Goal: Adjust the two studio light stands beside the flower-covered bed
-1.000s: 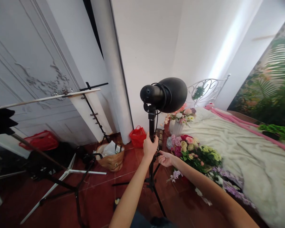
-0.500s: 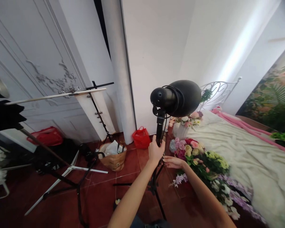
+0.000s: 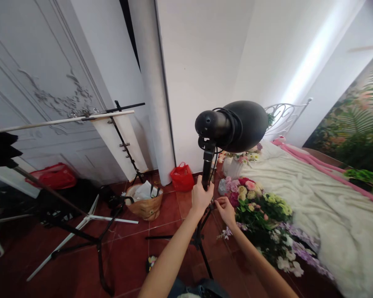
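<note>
A black studio lamp point(image 3: 245, 126) with a round reflector sits on top of a black light stand point(image 3: 207, 167), its cord looped around the housing. My left hand point(image 3: 202, 195) is wrapped around the stand's upright tube below the lamp. Beside it and slightly lower, my right hand point(image 3: 226, 212) has its thumb and fingers pinched at a small knob on the stand's column; the fingertips partly hide it. The stand's legs are spread on the red tiled floor point(image 3: 170, 207).
Artificial flowers point(image 3: 251, 194) lie right of the stand, beside a bed with a cream blanket point(image 3: 317, 186). A red bag point(image 3: 182, 178) and a wicker basket point(image 3: 146, 207) stand ahead. Left are other stand legs point(image 3: 99, 265) and a backdrop crossbar point(image 3: 49, 124).
My right hand has turned, its fingers now bent into a pinch and its wrist lower. My left hand keeps its grip on the tube. The view has shifted slightly right.
</note>
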The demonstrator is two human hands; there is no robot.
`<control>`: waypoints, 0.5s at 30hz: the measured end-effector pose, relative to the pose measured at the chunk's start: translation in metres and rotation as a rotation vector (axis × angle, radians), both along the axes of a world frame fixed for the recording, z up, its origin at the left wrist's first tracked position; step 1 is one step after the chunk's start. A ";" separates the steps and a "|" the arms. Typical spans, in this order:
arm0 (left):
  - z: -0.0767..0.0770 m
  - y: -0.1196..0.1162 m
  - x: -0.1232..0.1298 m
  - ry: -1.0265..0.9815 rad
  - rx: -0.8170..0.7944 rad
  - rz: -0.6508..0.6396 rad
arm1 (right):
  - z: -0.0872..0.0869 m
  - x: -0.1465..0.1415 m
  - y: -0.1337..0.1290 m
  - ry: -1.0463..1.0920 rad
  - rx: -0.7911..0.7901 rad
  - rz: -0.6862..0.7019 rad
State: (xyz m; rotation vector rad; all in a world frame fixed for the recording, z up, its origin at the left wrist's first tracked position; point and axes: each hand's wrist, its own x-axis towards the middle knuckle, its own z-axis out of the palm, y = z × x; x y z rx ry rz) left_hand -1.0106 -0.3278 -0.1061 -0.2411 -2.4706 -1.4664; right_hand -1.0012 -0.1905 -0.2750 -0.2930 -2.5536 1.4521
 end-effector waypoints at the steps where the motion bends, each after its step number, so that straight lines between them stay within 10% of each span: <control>1: 0.000 0.000 0.000 -0.003 0.002 -0.001 | -0.004 0.003 -0.003 -0.113 -0.210 -0.051; 4: 0.000 0.001 0.000 -0.007 0.006 0.005 | -0.004 0.008 -0.011 -0.360 -0.717 0.036; 7: -0.003 0.002 0.000 0.003 0.000 0.025 | 0.011 0.010 -0.014 -0.244 -0.867 0.154; 15: -0.001 -0.006 -0.003 0.011 0.119 -0.215 | 0.006 0.036 -0.003 -0.008 -0.261 0.188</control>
